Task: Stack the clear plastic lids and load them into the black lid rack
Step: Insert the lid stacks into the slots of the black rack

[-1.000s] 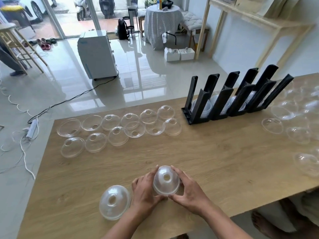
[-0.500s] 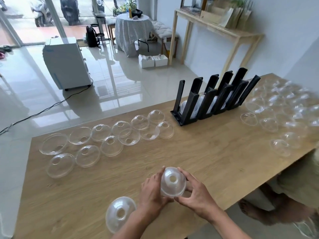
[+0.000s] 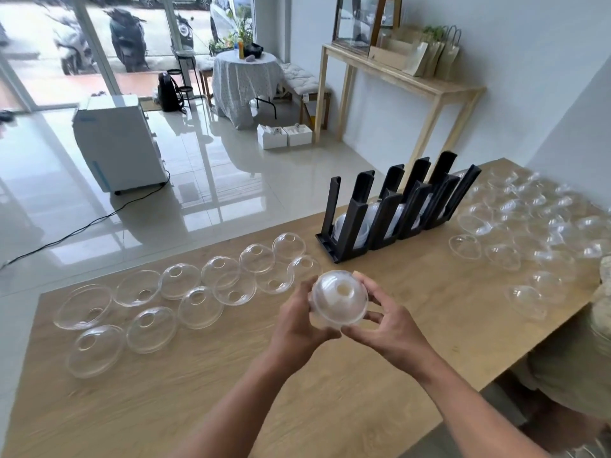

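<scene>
Both hands hold a stack of clear dome lids (image 3: 339, 297) above the middle of the wooden table (image 3: 380, 358). My left hand (image 3: 297, 320) grips its left rim and my right hand (image 3: 385, 320) grips its right rim, fingers curled round it. The black lid rack (image 3: 393, 206) stands at the far edge of the table, beyond the stack and slightly right, with some clear lids in its slots. Several loose dome lids (image 3: 185, 292) lie in rows on the table's left part. Many more loose lids (image 3: 535, 233) cover the right end.
Another person's leg and foot (image 3: 568, 385) show past the table's right front edge. Beyond the far edge is a tiled floor with a white appliance (image 3: 119, 143) and a cable. A tall wooden side table (image 3: 406, 81) stands against the wall behind the rack.
Both hands have lifted the stack up off the table and carried it toward the rack. The view has swung right, and the second stack near my left wrist has left the frame.
</scene>
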`<move>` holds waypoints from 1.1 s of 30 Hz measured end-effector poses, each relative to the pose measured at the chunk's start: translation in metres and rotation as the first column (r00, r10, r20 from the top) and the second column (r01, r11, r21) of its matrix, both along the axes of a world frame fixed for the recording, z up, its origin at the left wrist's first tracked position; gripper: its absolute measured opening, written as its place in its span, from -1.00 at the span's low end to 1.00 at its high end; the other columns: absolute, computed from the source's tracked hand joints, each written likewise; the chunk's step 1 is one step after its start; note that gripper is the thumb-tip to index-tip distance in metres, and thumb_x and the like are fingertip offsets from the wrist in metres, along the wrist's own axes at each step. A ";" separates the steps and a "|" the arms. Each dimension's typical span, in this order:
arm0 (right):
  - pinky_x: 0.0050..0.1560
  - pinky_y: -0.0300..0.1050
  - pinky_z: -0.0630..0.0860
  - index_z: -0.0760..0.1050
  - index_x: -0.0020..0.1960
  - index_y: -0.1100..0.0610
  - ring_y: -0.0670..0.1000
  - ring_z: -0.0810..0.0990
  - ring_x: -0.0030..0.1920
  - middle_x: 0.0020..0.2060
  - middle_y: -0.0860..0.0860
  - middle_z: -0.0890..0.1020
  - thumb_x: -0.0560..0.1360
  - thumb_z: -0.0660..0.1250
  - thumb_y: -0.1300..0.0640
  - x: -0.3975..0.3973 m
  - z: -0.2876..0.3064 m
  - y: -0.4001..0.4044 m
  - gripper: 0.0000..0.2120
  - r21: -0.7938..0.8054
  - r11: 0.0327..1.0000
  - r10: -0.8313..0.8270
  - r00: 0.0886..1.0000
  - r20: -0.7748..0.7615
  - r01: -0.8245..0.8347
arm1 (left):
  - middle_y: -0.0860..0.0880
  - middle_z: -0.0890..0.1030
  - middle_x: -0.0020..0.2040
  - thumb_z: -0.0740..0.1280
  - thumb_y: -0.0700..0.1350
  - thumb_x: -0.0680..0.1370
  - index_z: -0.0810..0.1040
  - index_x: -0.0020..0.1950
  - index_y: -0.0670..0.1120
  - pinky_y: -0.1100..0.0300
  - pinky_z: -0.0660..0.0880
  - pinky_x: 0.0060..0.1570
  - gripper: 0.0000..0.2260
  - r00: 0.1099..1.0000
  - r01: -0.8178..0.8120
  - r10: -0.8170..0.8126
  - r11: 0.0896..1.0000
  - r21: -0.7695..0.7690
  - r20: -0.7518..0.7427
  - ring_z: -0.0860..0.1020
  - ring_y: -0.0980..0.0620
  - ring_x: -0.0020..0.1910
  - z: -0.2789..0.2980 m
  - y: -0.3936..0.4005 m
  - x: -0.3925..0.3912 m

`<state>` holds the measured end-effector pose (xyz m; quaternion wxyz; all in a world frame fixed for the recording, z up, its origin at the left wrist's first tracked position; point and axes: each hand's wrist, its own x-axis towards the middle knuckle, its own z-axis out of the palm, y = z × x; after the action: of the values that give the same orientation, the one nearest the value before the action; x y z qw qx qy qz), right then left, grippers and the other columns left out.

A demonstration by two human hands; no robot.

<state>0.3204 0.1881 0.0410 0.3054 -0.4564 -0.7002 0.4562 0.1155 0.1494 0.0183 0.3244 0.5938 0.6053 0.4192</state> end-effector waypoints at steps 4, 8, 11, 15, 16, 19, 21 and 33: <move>0.24 -0.16 0.60 0.32 0.51 -0.35 -0.20 0.58 0.29 0.38 -0.24 0.51 0.31 0.70 -0.04 0.007 0.035 0.057 -0.10 0.070 0.996 0.051 0.999 -0.003 -0.051 | 0.15 0.62 0.16 0.72 -0.15 0.23 0.36 0.43 0.09 0.07 0.59 0.13 -0.13 1.000 -0.005 0.004 0.999 0.046 0.019 0.61 0.18 0.10 0.036 0.051 0.005; 0.24 -0.08 0.62 0.33 0.52 -0.30 -0.12 0.65 0.22 0.32 -0.16 0.57 0.30 0.70 -0.03 0.018 0.071 0.124 -0.10 0.112 0.991 0.073 0.997 -0.022 -0.070 | 0.25 0.57 0.10 0.66 -0.20 0.30 0.33 0.48 0.05 0.49 0.44 -0.04 -0.16 0.999 0.037 -0.034 0.996 0.080 -0.039 0.56 0.35 0.03 0.075 0.110 0.011; 0.28 0.00 0.61 0.33 0.54 -0.21 -0.08 0.62 0.27 0.27 -0.12 0.60 0.32 0.70 0.03 0.025 0.094 0.177 -0.09 0.158 0.981 0.107 0.994 0.023 -0.109 | 0.06 0.60 0.22 0.59 -0.21 0.37 0.29 0.54 -0.01 0.31 0.52 0.07 -0.19 0.989 0.032 -0.017 0.994 0.104 -0.148 0.62 0.07 0.04 0.103 0.151 0.015; 0.29 0.03 0.60 0.34 0.54 -0.13 -0.11 0.57 0.28 0.25 -0.06 0.60 0.31 0.70 0.08 0.029 0.114 0.240 -0.09 0.186 0.966 0.162 0.982 0.095 -0.178 | -0.05 0.55 0.31 0.55 -0.23 0.42 0.27 0.56 -0.04 -0.05 0.56 0.21 -0.23 0.977 0.035 -0.012 0.994 0.107 -0.212 0.62 -0.08 0.16 0.124 0.197 0.021; 0.28 0.03 0.61 0.34 0.53 -0.13 -0.09 0.57 0.28 0.24 -0.03 0.60 0.31 0.70 0.10 0.029 0.117 0.254 -0.10 0.188 0.963 0.177 0.979 0.106 -0.194 | -0.06 0.54 0.31 0.53 -0.24 0.42 0.25 0.56 -0.03 -0.06 0.56 0.21 -0.22 0.978 0.024 -0.004 0.995 0.093 -0.207 0.61 -0.08 0.16 0.126 0.206 0.022; 0.19 0.03 0.66 0.37 0.50 -0.14 -0.04 0.60 0.25 0.21 0.00 0.61 0.30 0.70 0.12 0.029 0.119 0.292 -0.12 0.167 0.954 0.231 0.966 0.115 -0.248 | -0.09 0.53 0.28 0.47 -0.31 0.43 0.23 0.58 0.01 -0.09 0.58 0.21 -0.21 0.988 -0.030 0.035 0.999 0.034 -0.153 0.61 -0.09 0.19 0.125 0.233 0.025; 0.09 -0.04 0.68 0.35 0.49 -0.16 0.00 0.60 0.24 0.20 0.01 0.61 0.30 0.69 0.10 0.029 0.115 0.313 -0.12 0.134 0.947 0.274 0.952 0.133 -0.291 | -0.08 0.56 0.25 0.41 -0.35 0.44 0.24 0.58 0.02 -0.09 0.60 0.17 -0.24 0.993 -0.050 0.049 0.999 -0.006 -0.107 0.63 -0.10 0.16 0.119 0.247 0.026; 0.12 -0.15 0.56 0.35 0.35 -0.29 -0.05 0.58 0.21 0.15 -0.02 0.59 0.15 0.68 -0.08 0.027 0.087 0.358 -0.13 0.038 0.923 0.369 0.909 0.195 -0.383 | 0.07 0.62 0.27 0.32 -0.08 0.57 0.46 0.44 0.02 0.04 0.58 0.21 -0.58 0.927 -0.309 0.320 0.947 -0.084 0.194 0.63 0.17 0.13 0.085 0.260 0.046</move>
<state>0.3471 0.5457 0.1284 0.1627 -0.3414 -0.8169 0.4355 0.1611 0.4090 0.1031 0.3288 0.4341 0.6668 0.5087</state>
